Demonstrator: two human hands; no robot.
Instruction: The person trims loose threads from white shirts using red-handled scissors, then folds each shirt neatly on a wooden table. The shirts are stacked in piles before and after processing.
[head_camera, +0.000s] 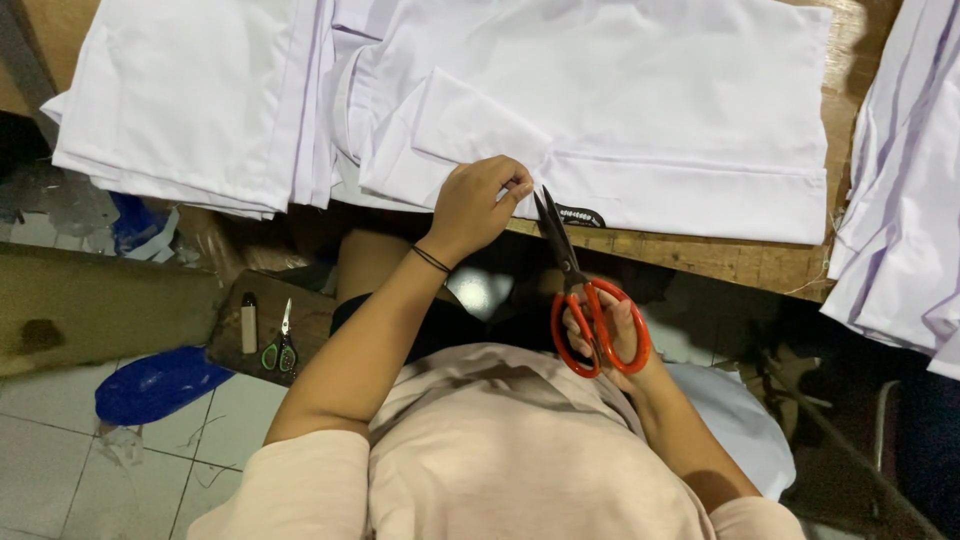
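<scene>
Nearest the camera, the person's pale pink top (500, 450) is filling the lower frame. Just beyond it, the right hand (615, 330) is gripping a pair of scissors (580, 300) by its orange loop handles, fingers (628, 318) threaded through the loops and curled closed around them. The dark blades are lying nearly together, tips pointing up toward the edge of the white cloth (600, 110) and ending just short of it, beside a small dark label (580, 216) sewn at the cloth's near hem.

Left of the scissors, the left hand (480, 205) is resting on the cloth's near edge, fingers (518, 183) pressed together and pinching a fold of the cloth right beside the blade tips. A thin black band (431, 260) is sitting around that wrist.

The cloth is lying spread over the wooden worktop (740, 262), its hem close to the worktop's near edge. Far left of the scissors, a stack of folded white cloth (190, 100) is overhanging the worktop. Far right of the scissors, more white cloth (905, 200) is draping down.

Below and left of the scissors, a small pair of green-handled snips (283, 345) and a pale stick-shaped object (248, 325) are lying on a low dark board (315, 318) above the tiled floor (60, 470).
</scene>
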